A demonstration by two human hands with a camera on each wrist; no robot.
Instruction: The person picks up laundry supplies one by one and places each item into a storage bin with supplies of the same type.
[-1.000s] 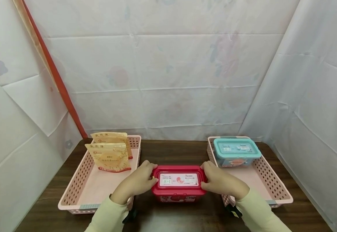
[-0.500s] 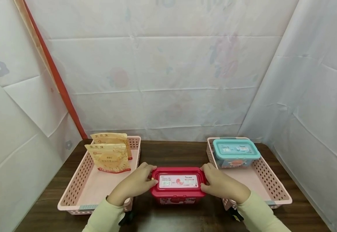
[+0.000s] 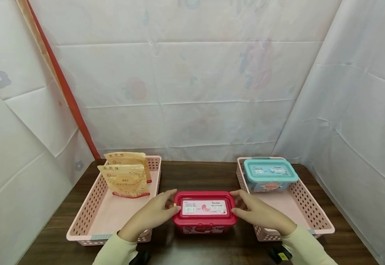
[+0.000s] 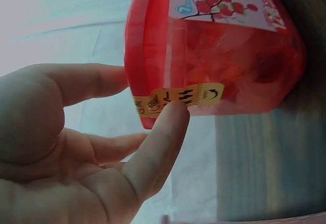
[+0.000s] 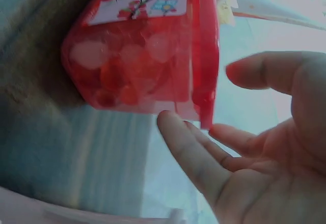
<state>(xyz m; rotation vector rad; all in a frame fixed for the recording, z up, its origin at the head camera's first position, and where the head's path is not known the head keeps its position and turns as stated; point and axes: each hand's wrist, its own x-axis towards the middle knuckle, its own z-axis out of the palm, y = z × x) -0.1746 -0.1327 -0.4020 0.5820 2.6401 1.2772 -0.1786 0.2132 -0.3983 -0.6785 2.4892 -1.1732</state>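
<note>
A red plastic tub [image 3: 205, 222] with a lid and printed label stands upright on the dark wooden table, midway between the two hands. My left hand [image 3: 154, 211] is at its left end; in the left wrist view the thumb tip is at the lid's edge and a fairly straight finger [image 4: 163, 142] touches the yellow seal sticker [image 4: 206, 93]. At the right end, my right hand [image 3: 258, 211] has its fingers spread and loose. The right wrist view shows a gap between thumb [image 5: 254, 71] and lid, with a fingertip right at the tub's side wall.
On the left stands a pink perforated basket [image 3: 104, 217] with two yellow pouches [image 3: 127, 180] upright at its back. The right pink basket [image 3: 306, 217] has a teal lidded tub [image 3: 270, 175] at its back. White sheets [image 3: 192, 92] hang behind and at both sides.
Both hands gripped the red tub's ends before; now their fingers have loosened, and the right hand has drawn slightly away to the right. The tub stays in nearly the same place.
</note>
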